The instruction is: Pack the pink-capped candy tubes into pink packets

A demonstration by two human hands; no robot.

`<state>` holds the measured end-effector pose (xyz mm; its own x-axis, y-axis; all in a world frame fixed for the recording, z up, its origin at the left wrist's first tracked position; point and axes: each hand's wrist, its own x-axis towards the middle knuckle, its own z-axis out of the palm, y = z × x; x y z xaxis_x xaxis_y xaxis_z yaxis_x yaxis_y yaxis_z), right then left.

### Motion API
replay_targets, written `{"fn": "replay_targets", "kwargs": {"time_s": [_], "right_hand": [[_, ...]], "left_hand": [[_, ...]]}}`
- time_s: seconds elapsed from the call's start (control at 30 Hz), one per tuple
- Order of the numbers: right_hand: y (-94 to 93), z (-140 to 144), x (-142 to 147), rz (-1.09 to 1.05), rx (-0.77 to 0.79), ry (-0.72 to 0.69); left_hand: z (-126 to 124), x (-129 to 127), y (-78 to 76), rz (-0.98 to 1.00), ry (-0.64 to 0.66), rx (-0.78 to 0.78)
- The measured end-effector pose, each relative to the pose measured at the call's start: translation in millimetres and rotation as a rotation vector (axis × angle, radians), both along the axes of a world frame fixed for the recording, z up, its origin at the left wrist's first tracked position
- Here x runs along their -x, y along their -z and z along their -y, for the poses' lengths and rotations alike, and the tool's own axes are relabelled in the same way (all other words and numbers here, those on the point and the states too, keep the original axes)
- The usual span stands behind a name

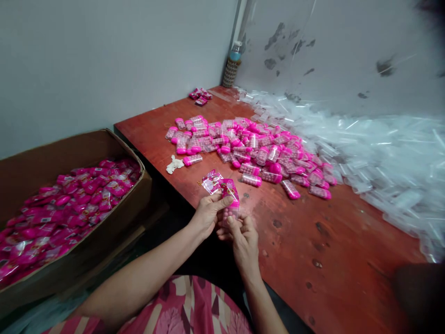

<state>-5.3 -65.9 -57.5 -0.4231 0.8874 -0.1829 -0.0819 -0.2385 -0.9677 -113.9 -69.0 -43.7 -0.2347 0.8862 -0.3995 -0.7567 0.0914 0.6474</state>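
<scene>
Between my two hands, over the table's near edge, is a small clear container (230,213) with a pink cap and pink balls inside. A printed pink wrapper (228,186) stands up above it, at its cap end. My left hand (207,214) pinches the wrapper and cap from the left, thumb on top. My right hand (245,237) grips the container's lower end between thumb and fingers. Just behind my left hand, a few more printed wrappers (212,181) lie on the table. Part of my fingers is hidden behind the container.
A heap of similar containers (250,144) covers the red table (299,241). Clear plastic sleeves (382,157) are piled along the right. On the left, a cardboard box (142,168) holds wrapped pink packs. A bottle (232,65) stands in the corner; a white scrap (174,164) lies nearer.
</scene>
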Motion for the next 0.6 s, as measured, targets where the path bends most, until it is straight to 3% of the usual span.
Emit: {"fn": "replay_targets", "kwargs": {"time_s": [0.13,0.3,0.37,0.5,0.6], "right_hand": [[1.9,-0.3,-1.4,0.065,-0.077,0.035],[6.0,-4.8,-2.7,-0.141,0.116,-0.061],[4.9,-5.4,-2.7,-0.13,0.107,-0.039],[0.9,-5.6,-3.3,0.049,-0.066,0.062],[1.3,-7.2,-4.0,-0.055,0.037,0.001]], "left_hand": [[-0.3,2.7,0.1,-0.01,0.078,-0.002],[-1.0,6.8,1.6,-0.085,0.166,-0.001],[-1.3,6.9,0.9,-0.108,0.163,-0.007],[-0.3,4.3,-0.8,-0.092,0.117,-0.015],[2.2,2.7,0.3,-0.085,0.147,0.001]]}}
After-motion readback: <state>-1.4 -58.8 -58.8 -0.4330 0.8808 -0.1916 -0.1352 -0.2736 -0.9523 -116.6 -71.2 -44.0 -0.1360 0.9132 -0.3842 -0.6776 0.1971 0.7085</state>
